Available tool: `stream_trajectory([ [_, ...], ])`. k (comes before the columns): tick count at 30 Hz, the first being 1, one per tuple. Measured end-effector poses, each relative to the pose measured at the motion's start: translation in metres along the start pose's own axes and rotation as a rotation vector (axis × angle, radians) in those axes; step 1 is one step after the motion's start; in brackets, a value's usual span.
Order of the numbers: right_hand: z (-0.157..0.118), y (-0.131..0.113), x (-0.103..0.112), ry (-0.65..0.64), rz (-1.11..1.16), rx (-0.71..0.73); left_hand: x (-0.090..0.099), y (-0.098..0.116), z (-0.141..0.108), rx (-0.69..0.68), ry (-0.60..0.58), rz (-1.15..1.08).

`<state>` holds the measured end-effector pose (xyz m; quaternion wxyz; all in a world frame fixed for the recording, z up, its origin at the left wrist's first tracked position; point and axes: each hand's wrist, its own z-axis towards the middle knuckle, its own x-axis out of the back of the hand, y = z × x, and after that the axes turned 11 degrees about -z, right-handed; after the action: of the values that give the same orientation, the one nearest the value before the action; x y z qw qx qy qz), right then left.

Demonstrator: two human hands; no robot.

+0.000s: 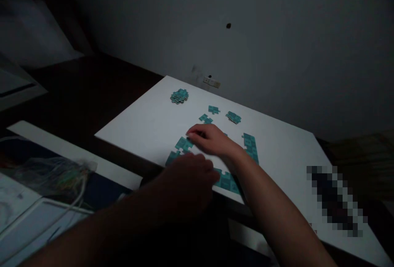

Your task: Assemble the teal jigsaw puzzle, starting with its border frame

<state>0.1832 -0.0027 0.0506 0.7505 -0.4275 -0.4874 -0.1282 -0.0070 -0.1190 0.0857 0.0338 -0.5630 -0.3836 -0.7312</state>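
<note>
Teal jigsaw puzzle pieces [184, 144] lie joined along the near left of the white table [138, 117]. My right hand [211, 139] reaches over from the right, its fingers curled and thumb and fingertips drawn together at the top of these pieces; anything in the pinch is hidden. Nearer to me, my left hand [193, 178] is closed in shadow at the table's front edge, between the left pieces and a joined strip [226, 181]. What its fingers hold, if anything, does not show. Another joined column [251, 148] stands right of my right wrist.
A stack of puzzle pieces [179, 96] sits at the far left of the table, a smaller pile [233, 117] at the back. Two single pieces [213, 109] lie between. A blurred-out dark object [334, 201] is at right. At lower left are a clear plastic bag [58, 176] and a white-framed tablet-like object [33, 226].
</note>
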Motion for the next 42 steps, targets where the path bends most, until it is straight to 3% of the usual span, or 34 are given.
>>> stream_trajectory([
  [2,-0.006,-0.004,0.018,0.235,-0.151,0.142,-0.063,0.015,-0.029,0.041,0.088,0.031],
  [4,-0.014,-0.01,0.043,0.57,-0.383,0.308,-0.106,0.02,-0.046,0.069,0.185,0.104],
  [6,-0.023,-0.018,0.067,0.801,-0.546,0.414,-0.127,0.021,-0.051,0.096,0.195,0.147],
  [7,-0.026,-0.022,0.077,0.846,-0.583,0.418,-0.13,0.021,-0.051,0.098,0.193,0.163],
  [9,-0.029,-0.031,0.086,0.789,-0.589,0.337,-0.127,0.021,-0.046,0.097,0.188,0.182],
  [11,-0.026,-0.039,0.079,0.566,-0.551,0.175,-0.119,0.02,-0.04,0.082,0.187,0.187],
  [14,-0.018,-0.046,0.045,0.187,-0.503,-0.05,-0.11,0.021,-0.034,0.069,0.202,0.169],
  [17,-0.008,-0.048,0.004,0.005,-0.487,-0.176,-0.108,0.02,-0.034,0.104,0.23,0.136],
  [20,0.0,-0.049,-0.022,-0.029,-0.461,-0.258,-0.108,0.016,-0.04,0.221,0.292,0.118],
  [24,0.004,-0.045,-0.028,-0.027,-0.423,-0.304,-0.107,0.005,-0.051,0.377,0.395,0.127],
  [29,0.005,-0.032,-0.031,-0.019,-0.316,-0.28,-0.107,0.0,-0.053,0.358,0.441,0.098],
  [34,0.001,-0.024,-0.039,0.091,-0.065,-0.19,-0.107,0.001,-0.052,0.343,0.472,0.093],
  [38,-0.01,-0.019,-0.032,0.097,-0.21,-0.181,-0.097,0.002,-0.049,0.349,0.435,0.104],
  [42,-0.015,-0.016,-0.023,0.02,-0.282,-0.163,-0.072,0.005,-0.046,0.358,0.421,0.135],
])
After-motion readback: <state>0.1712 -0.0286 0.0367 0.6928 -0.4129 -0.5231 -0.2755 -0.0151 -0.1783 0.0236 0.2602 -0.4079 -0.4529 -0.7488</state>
